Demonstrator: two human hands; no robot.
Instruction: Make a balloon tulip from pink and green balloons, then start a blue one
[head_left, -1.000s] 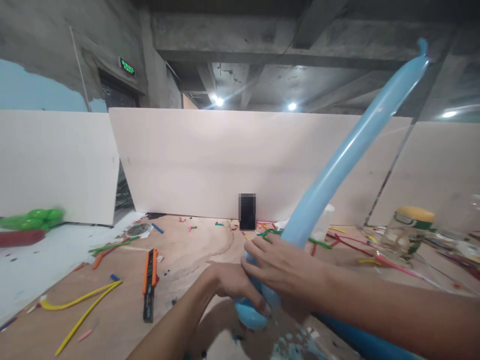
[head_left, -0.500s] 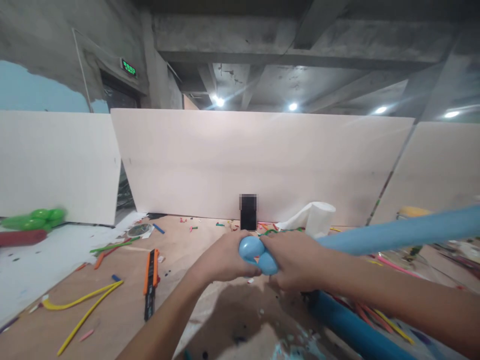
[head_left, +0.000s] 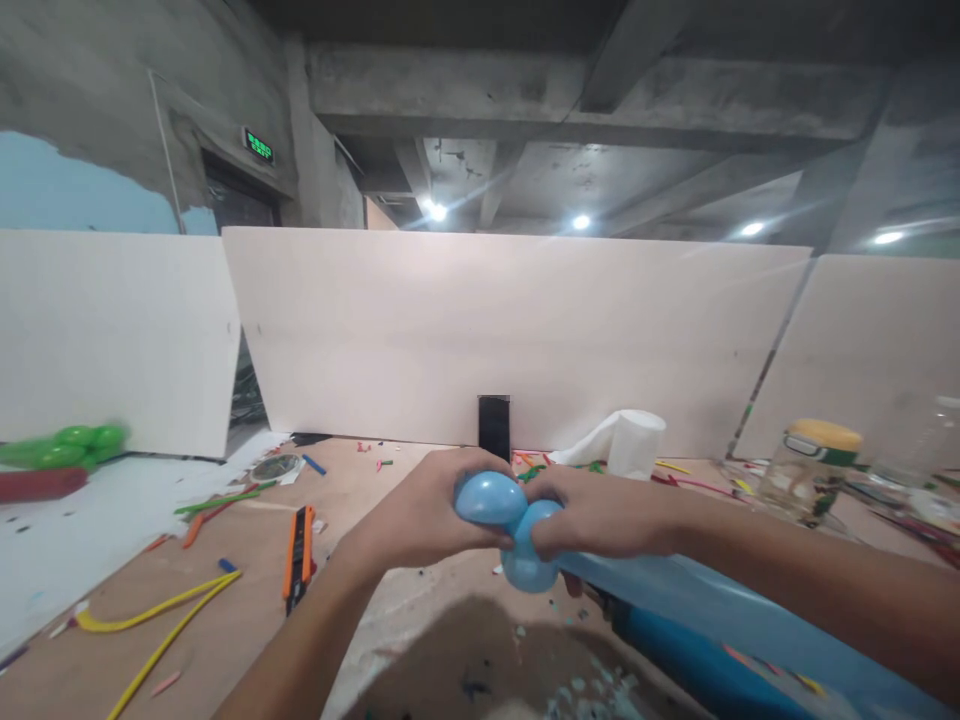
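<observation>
A light blue modelling balloon (head_left: 531, 560) is twisted into small round bubbles at one end. My left hand (head_left: 424, 505) is closed around the left bubble, thumb below and fingers over the top. My right hand (head_left: 600, 515) grips the bubbles on the other side, its thumb pressed on the lower one. From under my right hand the long, untwisted part of the balloon runs down to the lower right, beneath my forearm. Both hands meet above the brown-covered table (head_left: 390, 640), and the twist between the bubbles is partly covered by fingers.
Left lie an orange-and-black utility knife (head_left: 298, 555) and a yellow balloon strip (head_left: 176, 625). A black phone (head_left: 494, 425) leans against the white panel (head_left: 480, 330). A paper roll (head_left: 636, 443) and a yellow-lidded jar (head_left: 810, 470) stand right. A dark blue cylinder (head_left: 675, 650) lies under the balloon.
The balloon's long end has swung from pointing right, above my right forearm, to pointing down right beneath it. My right hand has turned, and the lower bubble hangs lower.
</observation>
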